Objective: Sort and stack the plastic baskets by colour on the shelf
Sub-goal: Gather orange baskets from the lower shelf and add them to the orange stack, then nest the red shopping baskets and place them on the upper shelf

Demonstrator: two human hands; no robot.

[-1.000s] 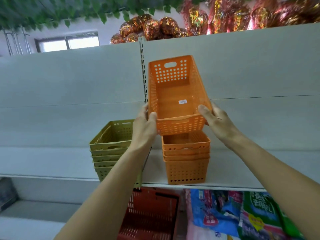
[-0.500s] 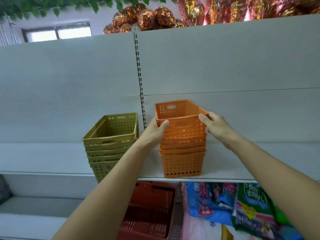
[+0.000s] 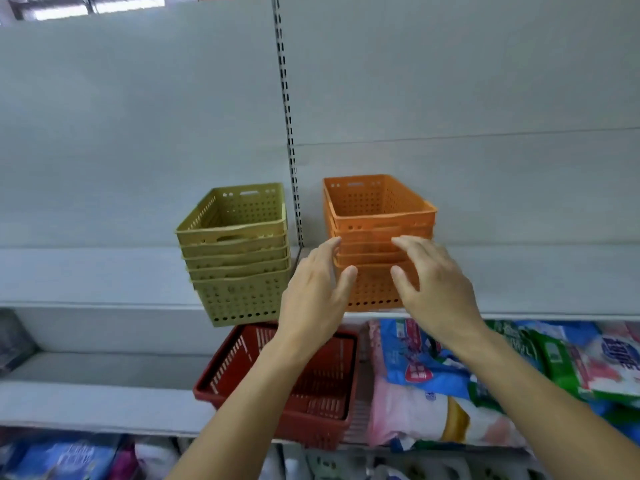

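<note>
Two hands (image 3: 313, 299) (image 3: 434, 292) hiding orange stack (image 3: 377, 216) front

My left hand (image 3: 313, 299) and right hand (image 3: 438, 292) cover orange stack (image 3: 379, 216) front. Red basket (image 3: 332, 403) partly behind my forearm. Packets (image 3: 433, 362) blurred, print unreadable, cut at right edge.

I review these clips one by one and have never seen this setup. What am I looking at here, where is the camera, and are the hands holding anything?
There is no machine: a person wears one wide-angle camera on the head, looking forward and down at their own bare hands. On the grey shelf stand two stacks of plastic baskets, the green stack on the left and the orange stack on the right. The left hand and the right hand are open in front of the orange stack and hold nothing. Below sit a red basket and colourful packets.
</note>
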